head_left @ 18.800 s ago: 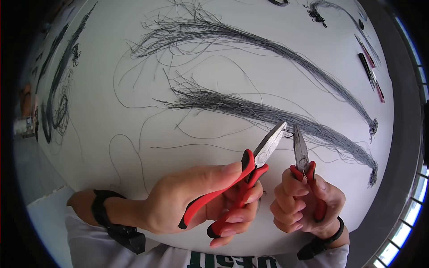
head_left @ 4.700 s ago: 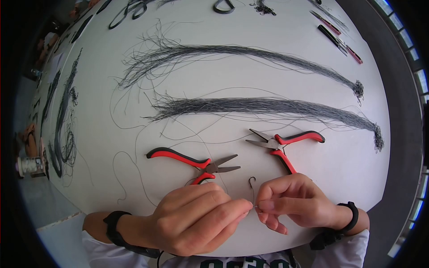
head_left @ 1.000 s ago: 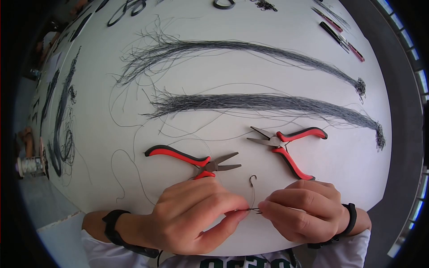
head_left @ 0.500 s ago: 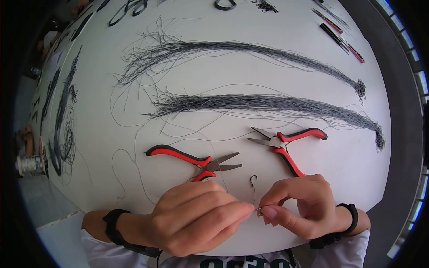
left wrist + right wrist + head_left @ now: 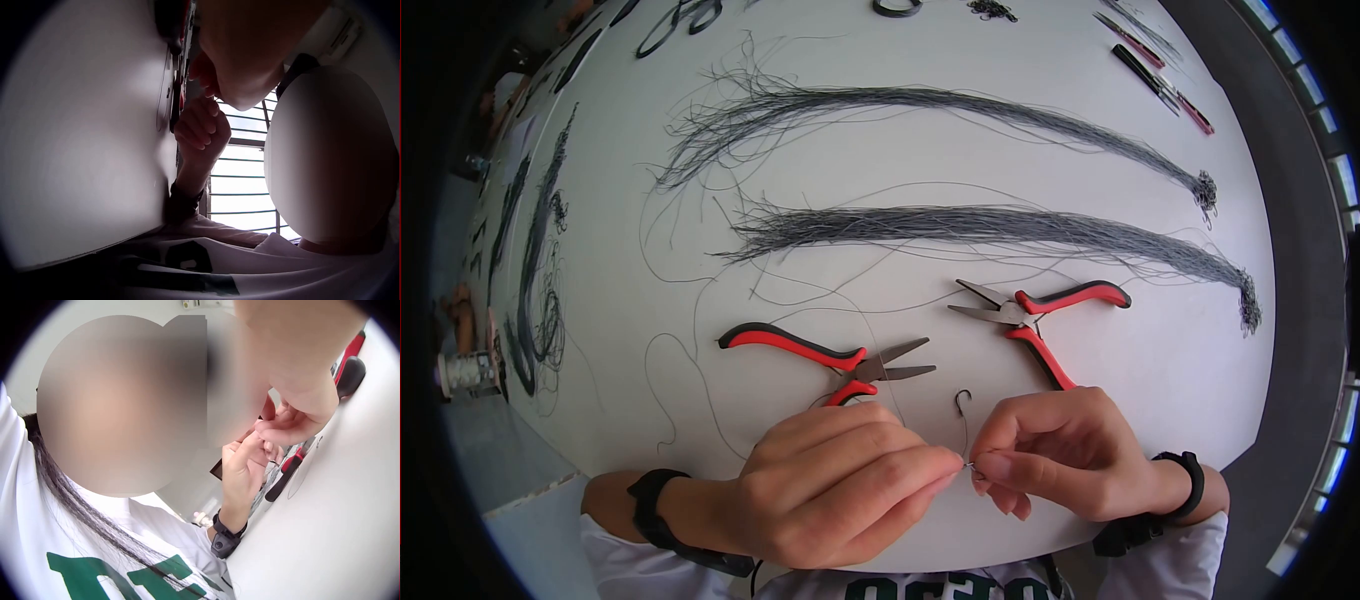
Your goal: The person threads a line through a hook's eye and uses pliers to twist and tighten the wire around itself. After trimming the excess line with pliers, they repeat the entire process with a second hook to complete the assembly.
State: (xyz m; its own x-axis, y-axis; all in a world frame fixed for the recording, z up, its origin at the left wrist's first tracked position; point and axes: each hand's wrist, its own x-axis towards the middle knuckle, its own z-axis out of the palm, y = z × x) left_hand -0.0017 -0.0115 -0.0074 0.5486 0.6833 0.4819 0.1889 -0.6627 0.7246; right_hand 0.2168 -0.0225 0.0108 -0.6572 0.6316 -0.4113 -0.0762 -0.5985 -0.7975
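Note:
In the head view my left hand (image 5: 850,490) and right hand (image 5: 1065,455) meet fingertip to fingertip close over the front of the table. Both pinch a tiny metal piece (image 5: 971,465) between them, mostly covered by the fingers. A thin line runs from there up to a dark fishing hook (image 5: 963,403), which lies just beyond the fingertips. In the right wrist view the left hand (image 5: 240,465) has its finger and thumb tips against those of the right hand (image 5: 300,415). The left wrist view shows the right hand (image 5: 203,131) dimly, with its fingers curled.
Two red-handled pliers, one at left (image 5: 795,345) and one at right (image 5: 1040,315), lie spread beyond the hands. Further back stretch two long bundles of hooked lines, a near one (image 5: 960,225) and a far one (image 5: 960,100). Small cutting tools (image 5: 1160,85) lie at upper right.
Much earlier, both hands held pliers; these now lie on the table. Over the last second the right hand has rolled from knuckles up to thumb side up. Fingertips stay together.

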